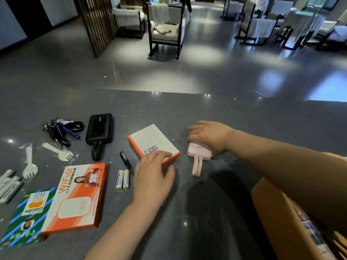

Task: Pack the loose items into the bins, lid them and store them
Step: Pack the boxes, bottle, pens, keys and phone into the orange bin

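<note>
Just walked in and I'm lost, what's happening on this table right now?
A person is sorting loose items on a grey table. The left hand rests its fingers on a small white and orange box, while the right hand holds a pink power bank. Keys, batteries and a pen lie unpacked. A cardboard box waits at the right.

A dim lounge beyond a dark speckled countertop (244, 117)

The glossy grey floor (131, 72) carries pools of reflected light. A slatted wooden screen (95, 21) stands far left, a dark-framed cushioned armchair (165, 29) at centre, and more chairs (257, 25) far right near bright windows (319, 0).
</note>
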Demonstrator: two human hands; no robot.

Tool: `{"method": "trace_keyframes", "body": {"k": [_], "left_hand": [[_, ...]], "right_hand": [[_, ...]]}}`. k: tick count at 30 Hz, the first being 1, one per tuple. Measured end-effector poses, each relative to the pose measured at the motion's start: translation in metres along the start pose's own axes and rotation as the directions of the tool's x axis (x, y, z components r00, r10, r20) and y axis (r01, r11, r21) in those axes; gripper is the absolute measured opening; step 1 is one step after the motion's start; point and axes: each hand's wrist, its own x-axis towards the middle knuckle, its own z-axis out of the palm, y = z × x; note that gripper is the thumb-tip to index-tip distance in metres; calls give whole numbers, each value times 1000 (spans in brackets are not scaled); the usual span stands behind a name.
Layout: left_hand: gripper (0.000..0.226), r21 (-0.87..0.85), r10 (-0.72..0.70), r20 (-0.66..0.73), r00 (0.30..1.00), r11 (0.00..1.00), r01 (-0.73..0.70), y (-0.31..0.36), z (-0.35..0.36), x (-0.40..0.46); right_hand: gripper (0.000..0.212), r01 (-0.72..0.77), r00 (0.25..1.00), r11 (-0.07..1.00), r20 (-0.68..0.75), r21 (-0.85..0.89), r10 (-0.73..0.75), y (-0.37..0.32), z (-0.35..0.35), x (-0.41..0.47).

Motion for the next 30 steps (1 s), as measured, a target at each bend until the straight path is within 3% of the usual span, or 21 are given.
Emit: {"method": "trace_keyframes", "body": {"k": [2,5,7,13,17,20,25,30], "left_hand": [[44,77,-113,-44,993,990,116,-7,0,35],[78,271,-370,130,920,906,325,-19,13,79],[94,372,-460,205,864,853,366,-24,27,90],[95,445,-423,155,893,836,320,-22,44,89],[87,326,-388,228,893,895,306,-18,39,85],[93,277,-399,223,889,901,335,-24,32,74],[99,314,-404,219,888,891,327,-15,25,55],[81,108,-253,201,946,966,235,34,16,40]], "right_hand": [[67,-88,996,987,29,136,85,-10,-5,-6],[67,-172,985,971,63,169,163,-23,-7,-13],[65,-248,968,950,87,193,235,-31,-7,-19],[71,-409,898,875,283,259,337,-51,2,-37],[64,-416,906,857,222,303,361,-55,-4,-51],[67,-427,900,806,106,410,423,-53,-16,-68],[71,-454,726,587,-104,671,680,-46,-53,-115],[73,-509,584,414,-51,754,810,-37,-63,-194]]}}
